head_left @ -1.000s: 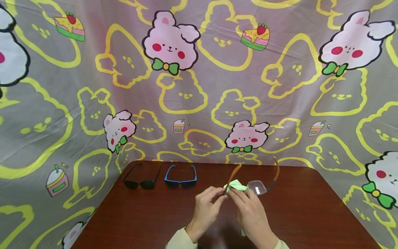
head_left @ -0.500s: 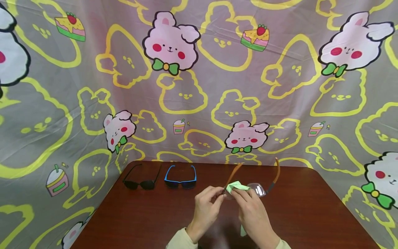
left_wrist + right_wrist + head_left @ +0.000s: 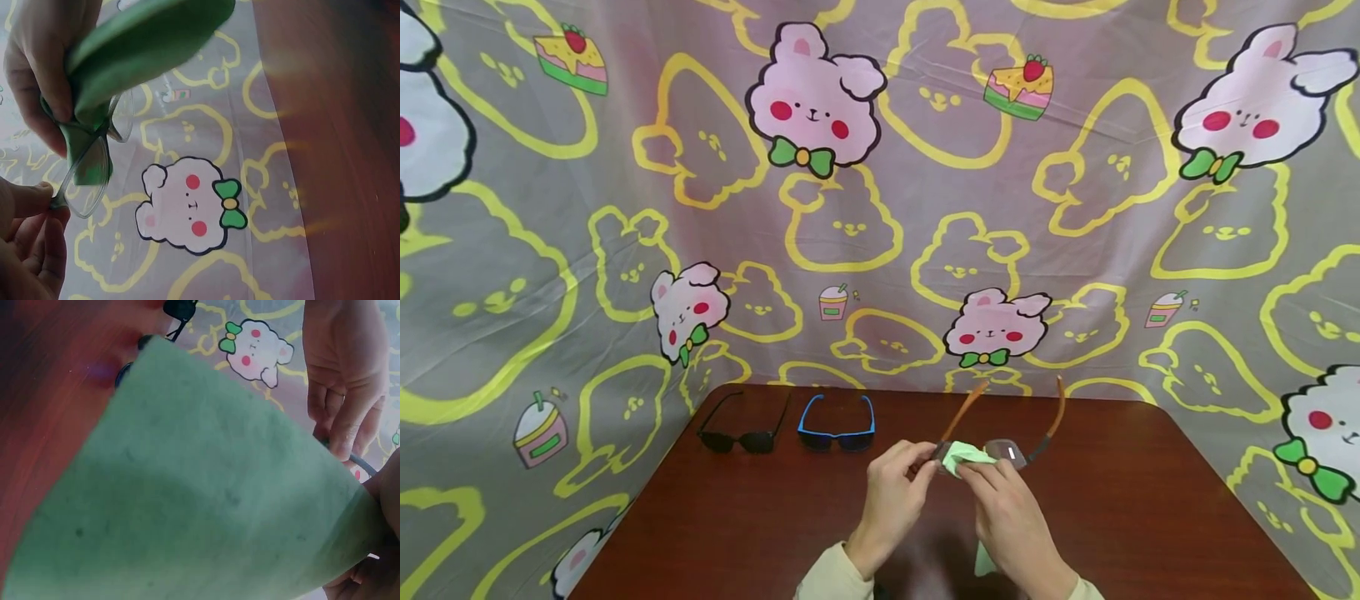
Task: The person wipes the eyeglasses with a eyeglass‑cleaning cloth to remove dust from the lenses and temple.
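Observation:
A pair of clear-lensed eyeglasses [image 3: 1004, 452] with brown temples is held above the table, its temples pointing away. My left hand [image 3: 893, 498] pinches the frame at its left corner by the hinge. A light green cloth [image 3: 964, 457] is folded over the left lens, and my right hand [image 3: 1017, 518] grips it there with thumb and fingers. In the left wrist view the cloth [image 3: 147, 53] wraps over the rim near the bridge, leaving part of the lens [image 3: 92, 184] bare. The cloth's loose end [image 3: 181, 481] hangs down and fills much of the right wrist view.
Black sunglasses [image 3: 737, 441] rest at the table's back left. Beside them lie blue-framed sunglasses [image 3: 836, 438], temples unfolded too. A patterned curtain [image 3: 880, 217] encloses the brown table [image 3: 760, 525] at the back and sides.
The eyeglasses have tilted slightly, their bare right lens shifting a little left. The right hand's fingers and cloth have moved slightly over the left lens. Both hands keep their grip.

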Available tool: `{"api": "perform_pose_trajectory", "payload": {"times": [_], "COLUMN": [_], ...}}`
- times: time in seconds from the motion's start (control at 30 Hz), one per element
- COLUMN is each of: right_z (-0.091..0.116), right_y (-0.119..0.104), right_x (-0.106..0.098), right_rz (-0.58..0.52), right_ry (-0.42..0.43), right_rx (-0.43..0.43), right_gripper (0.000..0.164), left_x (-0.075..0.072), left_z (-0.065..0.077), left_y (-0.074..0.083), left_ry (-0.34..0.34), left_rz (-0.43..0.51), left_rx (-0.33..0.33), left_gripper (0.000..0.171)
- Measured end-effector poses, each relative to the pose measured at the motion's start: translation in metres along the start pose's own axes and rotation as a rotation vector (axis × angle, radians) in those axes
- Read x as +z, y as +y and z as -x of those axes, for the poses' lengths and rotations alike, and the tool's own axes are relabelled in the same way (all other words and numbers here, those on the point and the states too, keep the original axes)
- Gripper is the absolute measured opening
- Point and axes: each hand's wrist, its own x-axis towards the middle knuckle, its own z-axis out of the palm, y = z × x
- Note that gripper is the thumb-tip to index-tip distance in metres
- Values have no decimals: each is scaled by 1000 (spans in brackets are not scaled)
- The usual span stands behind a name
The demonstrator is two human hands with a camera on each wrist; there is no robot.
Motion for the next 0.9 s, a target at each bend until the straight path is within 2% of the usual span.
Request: {"api": "perform_pose_trajectory", "payload": {"times": [0.1, 0.2, 0.5, 0.67, 0.9], "right_z": [1, 1, -1, -3, -3], "right_y": [-2, -3, -2, -2, -1], "right_x": [-1, -2, -3, -5, -8], "right_rz": [-21, -54, -108, -106, -66], "right_ry": [21, 64, 267, 295, 339], "right_rx": [-6, -4, -23, -1, 63], "right_gripper": [34, 40, 33, 30, 29], "left_x": [-3, -7, -16, -17, -19], "left_z": [-2, -6, -11, -11, -10], "left_y": [-4, -6, -7, -7, -3], "left_ry": [-7, -2, -28, -60, -116], "left_rz": [-53, -98, -202, -228, -237], "left_rx": [22, 38, 66, 68, 36], "left_gripper": [19, 20, 25, 22, 18]}}
